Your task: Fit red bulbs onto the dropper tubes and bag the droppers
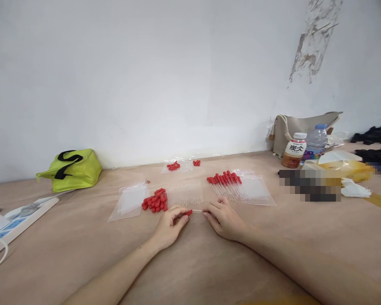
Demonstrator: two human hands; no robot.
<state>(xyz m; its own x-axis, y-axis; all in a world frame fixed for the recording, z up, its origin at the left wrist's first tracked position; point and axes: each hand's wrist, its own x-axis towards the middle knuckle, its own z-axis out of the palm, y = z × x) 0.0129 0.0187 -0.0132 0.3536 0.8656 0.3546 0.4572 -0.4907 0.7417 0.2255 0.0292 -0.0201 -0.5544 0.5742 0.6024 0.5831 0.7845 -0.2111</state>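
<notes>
Rounded red rubber-like bulbs (154,201) are piled on the brown-covered bench (66,237). One red bulb (188,212) is pinched in the left hand (170,226), in front of a row of slender clear tubes (184,193). Between the hands, one clear tube (197,211) is met end-on by that bulb, its far end pinched in the right hand (224,220). Farther right, red-topped clear droppers (226,178) are rowed. Bulb-to-tube fitting is judged to be in hand; straight alignment and a steady push seem called for.

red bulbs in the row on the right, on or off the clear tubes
On: the red bulbs cap the far ends of the clear tubes.
</notes>
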